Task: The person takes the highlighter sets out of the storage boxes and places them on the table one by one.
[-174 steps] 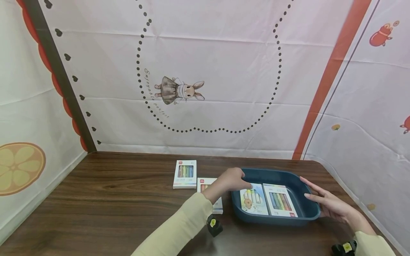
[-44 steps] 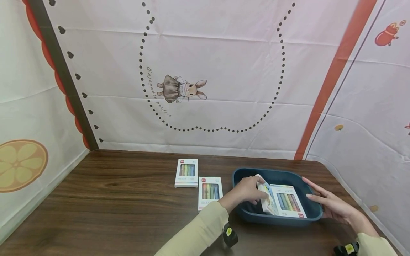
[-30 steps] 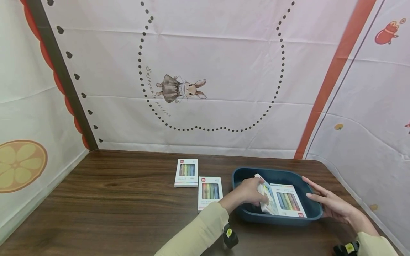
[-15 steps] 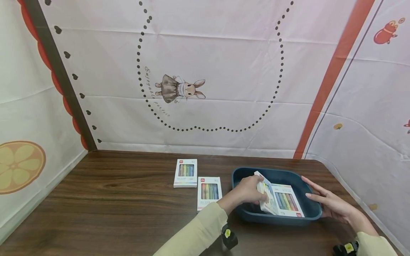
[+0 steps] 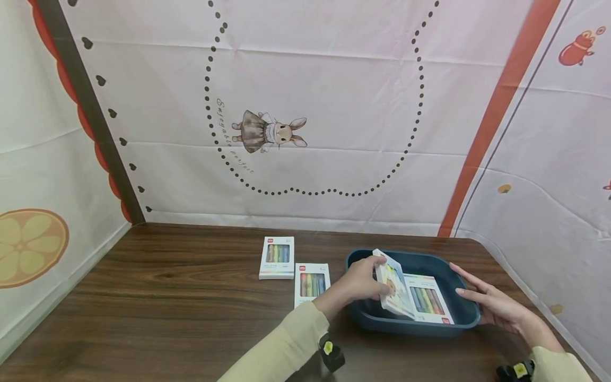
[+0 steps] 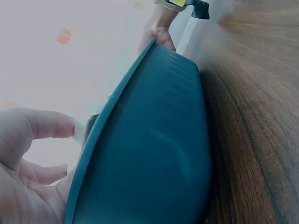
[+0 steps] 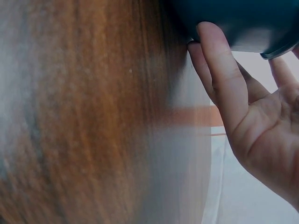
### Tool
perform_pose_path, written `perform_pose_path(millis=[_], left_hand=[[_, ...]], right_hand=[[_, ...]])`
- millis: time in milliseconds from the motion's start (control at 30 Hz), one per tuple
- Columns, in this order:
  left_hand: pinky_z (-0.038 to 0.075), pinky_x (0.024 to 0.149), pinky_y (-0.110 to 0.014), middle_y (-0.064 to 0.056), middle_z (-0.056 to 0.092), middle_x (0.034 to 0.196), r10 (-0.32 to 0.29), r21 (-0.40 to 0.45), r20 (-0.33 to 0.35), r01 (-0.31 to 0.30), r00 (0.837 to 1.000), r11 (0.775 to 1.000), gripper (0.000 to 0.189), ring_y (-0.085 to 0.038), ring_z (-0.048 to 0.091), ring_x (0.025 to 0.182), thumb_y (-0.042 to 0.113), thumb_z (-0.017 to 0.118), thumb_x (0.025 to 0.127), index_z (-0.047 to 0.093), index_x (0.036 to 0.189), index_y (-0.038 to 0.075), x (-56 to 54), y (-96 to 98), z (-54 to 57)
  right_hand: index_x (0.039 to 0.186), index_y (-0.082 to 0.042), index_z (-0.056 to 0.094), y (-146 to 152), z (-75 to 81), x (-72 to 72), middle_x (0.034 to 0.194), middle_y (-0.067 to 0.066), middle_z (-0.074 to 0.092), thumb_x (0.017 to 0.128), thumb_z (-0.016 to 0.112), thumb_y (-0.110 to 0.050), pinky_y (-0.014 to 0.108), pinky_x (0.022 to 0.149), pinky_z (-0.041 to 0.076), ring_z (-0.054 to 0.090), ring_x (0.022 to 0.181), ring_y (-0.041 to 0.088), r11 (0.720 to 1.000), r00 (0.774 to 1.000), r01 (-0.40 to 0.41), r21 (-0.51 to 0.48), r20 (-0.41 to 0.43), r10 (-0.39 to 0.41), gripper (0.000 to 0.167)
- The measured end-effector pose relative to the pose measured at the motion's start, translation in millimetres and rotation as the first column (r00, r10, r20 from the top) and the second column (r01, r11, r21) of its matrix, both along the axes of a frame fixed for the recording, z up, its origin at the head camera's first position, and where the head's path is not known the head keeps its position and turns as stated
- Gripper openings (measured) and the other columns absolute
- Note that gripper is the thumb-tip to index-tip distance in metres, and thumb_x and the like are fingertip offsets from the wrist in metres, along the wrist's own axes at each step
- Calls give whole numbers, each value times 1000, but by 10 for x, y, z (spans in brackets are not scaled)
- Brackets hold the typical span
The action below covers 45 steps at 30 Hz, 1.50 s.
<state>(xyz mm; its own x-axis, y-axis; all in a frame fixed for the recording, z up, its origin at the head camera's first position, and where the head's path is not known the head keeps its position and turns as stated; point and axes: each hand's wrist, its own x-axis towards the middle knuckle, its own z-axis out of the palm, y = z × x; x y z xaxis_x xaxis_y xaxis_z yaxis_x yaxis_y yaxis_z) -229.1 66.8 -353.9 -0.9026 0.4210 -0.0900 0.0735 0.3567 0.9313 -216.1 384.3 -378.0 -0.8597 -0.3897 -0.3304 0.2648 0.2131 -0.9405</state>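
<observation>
Inside a dark blue plastic bin (image 5: 415, 330), my left hand (image 5: 360, 278) pinches a white box of coloured sticks (image 5: 395, 286) with a cartoon animal on its front. That box is tilted, its left side raised and its top at the bin's back rim. Its lower right edge overlaps a second windowed crayon box (image 5: 427, 298) lying flat in the bin. In the left wrist view the bin wall hides most of the held box. My right hand (image 5: 496, 302) holds the bin's right end, thumb at the rim; in the right wrist view its long fingers (image 7: 224, 70) touch the outer wall.
Two more crayon boxes lie left of the bin on the brown wood table (image 5: 167, 297): a farther box (image 5: 277, 258) and a nearer box (image 5: 312, 284), the latter partly behind my left forearm. Printed cloth walls (image 5: 334, 106) stand at the back and both sides.
The cartoon box lay flat in the bin at first; my left hand took hold of its left side and tipped it up. Just now it has risen slightly leftward. The right hand stays put.
</observation>
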Motion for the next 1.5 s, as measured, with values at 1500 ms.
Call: perform_pose_path(millis=[1500], left_hand=[[54, 68, -32, -21, 35, 137, 111, 233, 63, -123, 992, 965, 61, -23, 62, 85, -3, 65, 77, 44, 132, 11, -125, -1065, 28]], right_hand=[[127, -63, 25, 12, 16, -9, 132, 16, 28, 98, 41, -25, 53, 82, 46, 57, 99, 24, 1000, 1000, -6, -4, 13, 6, 51]])
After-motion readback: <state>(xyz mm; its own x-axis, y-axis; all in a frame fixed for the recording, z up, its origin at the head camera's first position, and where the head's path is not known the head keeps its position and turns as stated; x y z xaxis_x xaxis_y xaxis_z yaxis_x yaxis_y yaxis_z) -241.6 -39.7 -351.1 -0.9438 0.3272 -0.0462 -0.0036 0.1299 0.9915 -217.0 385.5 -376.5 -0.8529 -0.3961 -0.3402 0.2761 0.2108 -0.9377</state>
